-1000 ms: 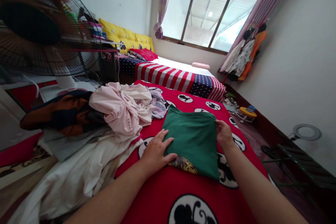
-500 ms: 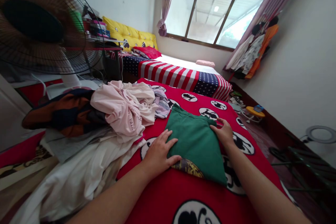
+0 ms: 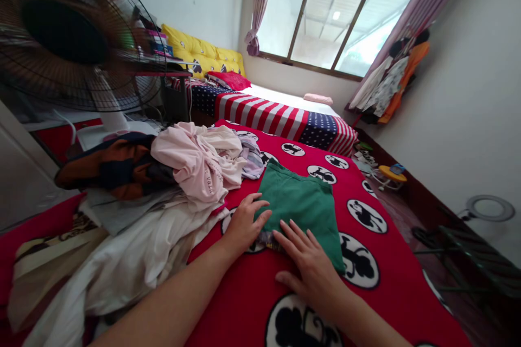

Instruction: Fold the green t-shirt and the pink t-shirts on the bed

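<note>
A folded green garment (image 3: 299, 195) lies on the red blanket (image 3: 228, 309), which has white circles with black figures. At the garment's left edge rests my left hand (image 3: 244, 225), its fingers stretched out on the cloth. My right hand (image 3: 311, 265) lies over the near edge with fingers spread, the fingertips on the fabric. Between the two hands a bit of dark and yellow print shows at the near edge, partly covered by my right hand. Neither hand grips anything that I can see.
To the left is a heap of clothes with a pink shirt (image 3: 195, 162), white cloth (image 3: 150, 249) and an orange and navy garment (image 3: 118, 165). A fan (image 3: 65, 32) stands beyond it. A bed with a striped cover (image 3: 260, 111) is at the back, a yellow stool (image 3: 392, 173) at right.
My right hand has left the garment's far right corner and come toward me, down onto its near edge. My left hand stays at the left edge. The view has shifted slightly.
</note>
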Action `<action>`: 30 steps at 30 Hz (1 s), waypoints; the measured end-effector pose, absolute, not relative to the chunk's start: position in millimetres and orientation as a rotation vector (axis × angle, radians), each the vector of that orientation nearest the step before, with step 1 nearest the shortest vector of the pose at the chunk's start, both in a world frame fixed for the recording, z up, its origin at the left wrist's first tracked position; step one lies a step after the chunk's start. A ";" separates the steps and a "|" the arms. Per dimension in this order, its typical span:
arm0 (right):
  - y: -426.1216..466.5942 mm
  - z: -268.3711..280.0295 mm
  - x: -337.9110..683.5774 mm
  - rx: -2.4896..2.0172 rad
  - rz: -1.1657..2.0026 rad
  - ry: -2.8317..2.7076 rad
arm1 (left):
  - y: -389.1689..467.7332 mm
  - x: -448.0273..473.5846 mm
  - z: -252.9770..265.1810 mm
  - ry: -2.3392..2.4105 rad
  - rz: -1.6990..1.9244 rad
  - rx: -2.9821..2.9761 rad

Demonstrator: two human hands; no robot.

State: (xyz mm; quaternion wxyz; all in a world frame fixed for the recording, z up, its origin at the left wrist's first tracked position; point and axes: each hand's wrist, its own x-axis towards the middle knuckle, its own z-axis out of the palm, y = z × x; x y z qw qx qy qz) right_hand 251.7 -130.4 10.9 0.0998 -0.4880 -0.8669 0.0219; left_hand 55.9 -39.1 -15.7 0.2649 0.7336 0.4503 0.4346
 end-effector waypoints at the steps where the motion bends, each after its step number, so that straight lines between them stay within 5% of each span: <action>1: -128.0 7.0 248.9 -1.460 -0.012 -2.567 | -39.1 55.5 -15.5 1.210 1.188 1.970; 7: -98.0 -0.7 257.1 -1.241 -0.244 -2.540 | -35.1 53.0 -15.8 1.164 1.324 1.819; 23: -23.2 164.7 246.1 -1.251 0.662 -1.415 | -13.3 47.7 -26.7 1.039 1.455 1.166; 30: -22.9 212.0 274.1 -1.157 0.712 -1.159 | -18.3 45.7 -16.4 0.968 1.428 1.016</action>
